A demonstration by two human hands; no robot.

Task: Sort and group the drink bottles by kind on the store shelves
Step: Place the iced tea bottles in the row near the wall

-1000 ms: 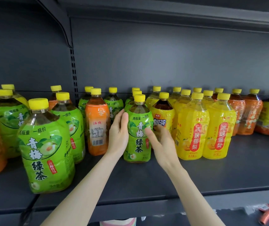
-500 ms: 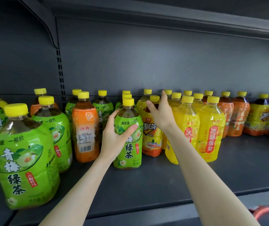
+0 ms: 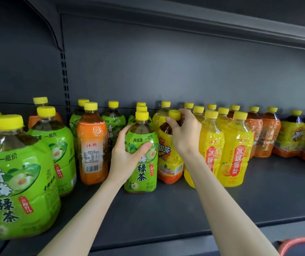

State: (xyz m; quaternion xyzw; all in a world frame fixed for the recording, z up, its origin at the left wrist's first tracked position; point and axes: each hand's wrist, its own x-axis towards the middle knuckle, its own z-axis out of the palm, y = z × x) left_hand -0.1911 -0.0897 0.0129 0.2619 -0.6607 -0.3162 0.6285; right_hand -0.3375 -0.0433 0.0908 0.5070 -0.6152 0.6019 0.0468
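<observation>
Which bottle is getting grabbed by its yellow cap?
The dark tea bottle with the yellow-and-orange label. The right hand grips its cap; the left hand holds the green tea bottle beside it round the body instead.

We get soft, even frontal light, colours vivid, back panel [image 3: 166, 71] dim at 12 o'clock, small glints on yellow bottles [image 3: 237, 150] at 3 o'clock — wide-angle bowing at the edges, large green bottle [image 3: 18, 178] at 8 o'clock slightly blurred.
</observation>
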